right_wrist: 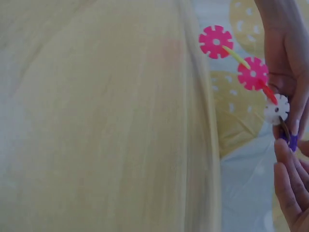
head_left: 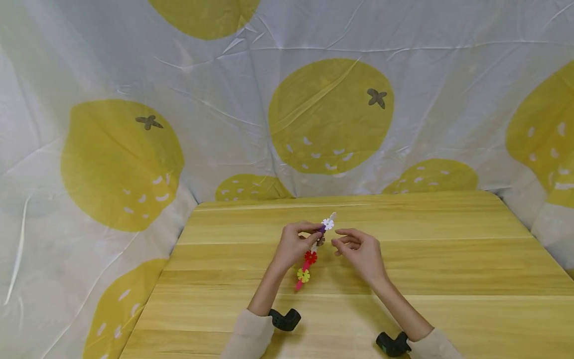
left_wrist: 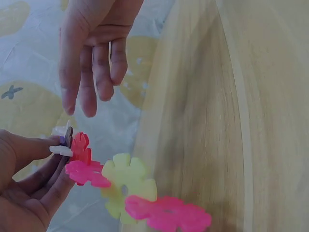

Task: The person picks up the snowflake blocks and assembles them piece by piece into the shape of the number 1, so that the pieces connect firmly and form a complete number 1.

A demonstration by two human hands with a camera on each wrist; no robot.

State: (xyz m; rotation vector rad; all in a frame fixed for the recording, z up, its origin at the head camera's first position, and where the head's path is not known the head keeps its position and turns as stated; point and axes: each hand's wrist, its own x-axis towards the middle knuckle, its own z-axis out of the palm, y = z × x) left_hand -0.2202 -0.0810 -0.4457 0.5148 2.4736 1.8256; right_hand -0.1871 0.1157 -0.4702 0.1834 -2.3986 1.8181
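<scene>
My left hand (head_left: 292,245) pinches a chain of interlocking notched plastic discs above the wooden table. A white disc (head_left: 328,224) stands at its far end, with a paler one beyond it. The purple disc (right_wrist: 293,142) is right at the fingertips, and a brown disc (left_wrist: 69,143) comes just after. Toward me the chain runs on through another white disc (right_wrist: 277,109), a red disc (head_left: 311,257), a pink one, a yellow disc (head_left: 303,275) and a last pink disc (right_wrist: 216,42). To the right, my right hand (head_left: 362,253) holds nothing, its fingers loosely bent near the chain.
The wooden table (head_left: 448,249) spreads beneath both hands. Behind it hangs a pale cloth (head_left: 224,119) printed with large yellow fruit. Black devices sit at both wrists, one by the left sleeve (head_left: 251,331) and one by the right sleeve (head_left: 435,345).
</scene>
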